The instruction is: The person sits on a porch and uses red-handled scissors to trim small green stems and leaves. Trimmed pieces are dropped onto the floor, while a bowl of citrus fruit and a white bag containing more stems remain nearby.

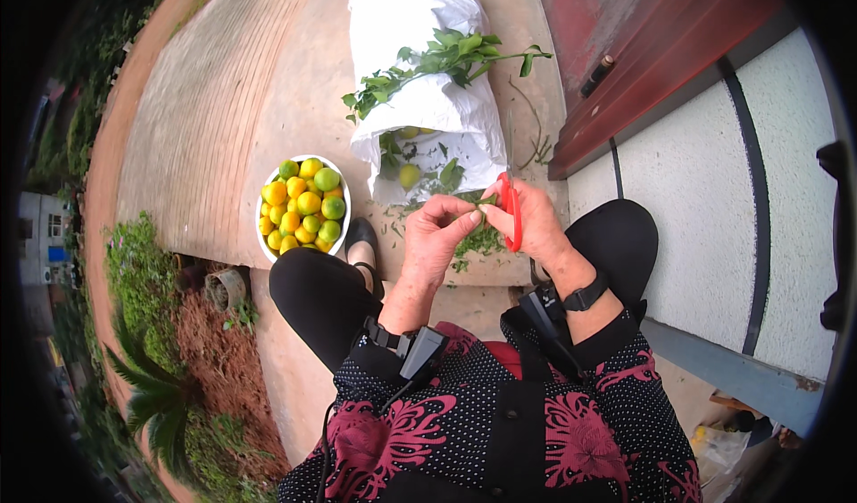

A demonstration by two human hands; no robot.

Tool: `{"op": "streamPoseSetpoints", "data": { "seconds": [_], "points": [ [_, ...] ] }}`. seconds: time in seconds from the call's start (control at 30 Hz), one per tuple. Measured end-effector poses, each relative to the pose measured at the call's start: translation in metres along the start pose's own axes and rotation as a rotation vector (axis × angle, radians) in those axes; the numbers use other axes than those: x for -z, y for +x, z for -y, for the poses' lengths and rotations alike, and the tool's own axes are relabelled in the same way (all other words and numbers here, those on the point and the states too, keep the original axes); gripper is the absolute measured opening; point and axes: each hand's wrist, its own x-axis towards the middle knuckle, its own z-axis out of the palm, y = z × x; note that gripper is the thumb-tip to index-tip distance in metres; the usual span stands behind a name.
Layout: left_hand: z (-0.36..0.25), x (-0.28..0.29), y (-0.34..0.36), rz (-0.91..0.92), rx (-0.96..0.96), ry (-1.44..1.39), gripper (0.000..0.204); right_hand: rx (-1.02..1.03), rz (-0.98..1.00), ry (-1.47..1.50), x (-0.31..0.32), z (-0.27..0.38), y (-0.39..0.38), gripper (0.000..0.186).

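My left hand (437, 240) is closed in a pinch on a small green sprig (485, 201), mostly hidden by the fingertips. Across from it, my right hand (536, 222) holds red-handled scissors (512, 216), with its thumb and finger meeting the left fingertips at the sprig. Just beyond both hands lies a white woven sack (415, 12), its mouth facing me, with a few green-yellow citrus fruits (410, 176) and leaves inside. A leafy branch (455, 57) rests across the top of the sack. Loose leaves (478, 244) are scattered on the ground below my hands.
Left of my foot, a white bowl (346, 195) is heaped with yellow and green citrus fruits (308, 203). A dark red door (669, 52) and white wall (678, 199) stand at the right. Plants (147, 275) and brown soil (219, 347) border the concrete on the left.
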Motion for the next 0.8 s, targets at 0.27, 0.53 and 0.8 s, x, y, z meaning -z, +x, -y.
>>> {"op": "streamPoseSetpoints", "data": {
  "seconds": [0.27,0.53,0.8],
  "points": [
    [0.005,0.001,-0.004,0.005,0.0,-0.118,0.015,0.023,0.067,-0.026,0.004,0.008,-0.005,0.017],
    [0.008,-0.002,-0.006,-0.025,0.016,-0.097,0.014,0.045,0.026,0.033,-0.002,-0.006,-0.003,0.017],
    [0.001,0.011,-0.003,0.157,0.189,0.008,0.02,0.041,-0.014,-0.099,-0.002,-0.014,-0.005,0.014]
  ]
}}
